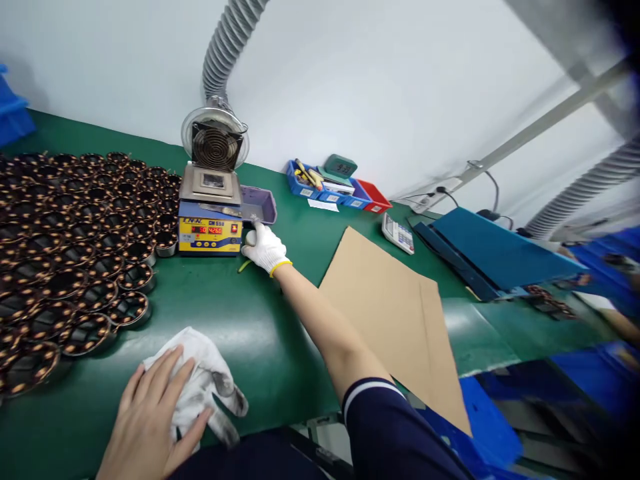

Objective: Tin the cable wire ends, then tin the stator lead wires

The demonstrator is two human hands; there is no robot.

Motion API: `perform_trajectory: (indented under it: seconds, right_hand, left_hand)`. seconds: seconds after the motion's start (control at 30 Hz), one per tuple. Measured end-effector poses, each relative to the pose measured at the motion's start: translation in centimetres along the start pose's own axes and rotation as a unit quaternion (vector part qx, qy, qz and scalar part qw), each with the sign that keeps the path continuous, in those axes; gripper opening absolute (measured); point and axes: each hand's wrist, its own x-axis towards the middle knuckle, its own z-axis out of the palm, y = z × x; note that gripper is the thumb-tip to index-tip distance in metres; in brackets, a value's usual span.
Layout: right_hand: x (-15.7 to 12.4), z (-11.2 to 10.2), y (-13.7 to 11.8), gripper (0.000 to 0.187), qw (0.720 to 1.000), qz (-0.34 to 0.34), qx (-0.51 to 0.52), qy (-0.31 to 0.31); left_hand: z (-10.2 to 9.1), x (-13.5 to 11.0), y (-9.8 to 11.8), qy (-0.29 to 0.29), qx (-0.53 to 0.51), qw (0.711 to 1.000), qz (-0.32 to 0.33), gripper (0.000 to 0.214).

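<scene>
My left hand (153, 417) is bare and lies flat, fingers spread, on a crumpled white work glove (197, 363) near the bench's front edge. My right hand (266, 249) wears a white knit glove with a yellow cuff. It reaches to the right side of a blue and yellow solder pot (210, 230) with red digits. The right fingers are curled in; what they hold is hidden. A small yellow-green strip (244, 266) shows just below that hand. Behind it stands a purple-grey tray (260, 203).
Many round motor stators (100, 260) with copper windings crowd the left of the green bench. A fan (217, 148) with a duct stands behind the pot. Rightward are small bins (345, 193), a cardboard sheet (385, 307), a calculator (398, 233) and a blue panel (505, 247).
</scene>
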Motion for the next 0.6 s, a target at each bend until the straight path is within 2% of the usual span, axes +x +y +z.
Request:
perform_trajectory:
  seconds: [0.1,0.17,0.27,0.3,0.33,0.4,0.47,0.53,0.6]
  right_hand:
    - [-0.4,0.0,-0.3,0.076,1.000,0.026,0.016,-0.009]
    - [-1.8,-0.8,-0.2,0.083,1.000,0.027,0.012,0.009]
    - [-6.3,-3.1,-0.2,0.084,0.997,0.006,0.038,0.074]
    - [-8.3,-4.0,-0.5,0.081,0.995,-0.003,0.065,0.078]
    - [-10.5,-5.1,-0.8,0.075,0.993,-0.014,0.100,0.061]
    - [-14.8,-7.0,-2.0,0.057,0.983,-0.058,0.168,-0.048]
    - [-18.2,-8.4,-3.4,0.037,0.954,-0.120,0.211,-0.177]
    - [-20.3,-8.7,-4.8,0.023,0.917,-0.164,0.232,-0.280]
    - [-21.0,-8.0,-6.1,0.018,0.902,-0.166,0.231,-0.325]
  left_hand:
    - [-0.6,0.0,-0.1,-0.013,-0.030,0.999,-0.008,0.054]
    - [-1.2,0.4,-0.5,-0.005,-0.075,0.997,-0.030,0.046]
    - [-2.1,1.7,-1.4,0.048,-0.108,0.990,-0.079,0.029]
    - [-2.3,2.3,-1.7,0.044,-0.095,0.990,-0.091,0.028]
    - [-2.4,2.9,-2.1,0.010,-0.073,0.992,-0.102,0.029]
    - [-2.7,4.2,-2.7,-0.081,-0.020,0.990,-0.112,0.025]
    - [-3.1,5.1,-3.0,-0.153,-0.009,0.981,-0.117,0.019]
    - [-3.6,5.6,-3.1,-0.159,-0.053,0.974,-0.151,0.017]
    - [-4.1,5.5,-3.0,-0.114,-0.141,0.958,-0.221,0.014]
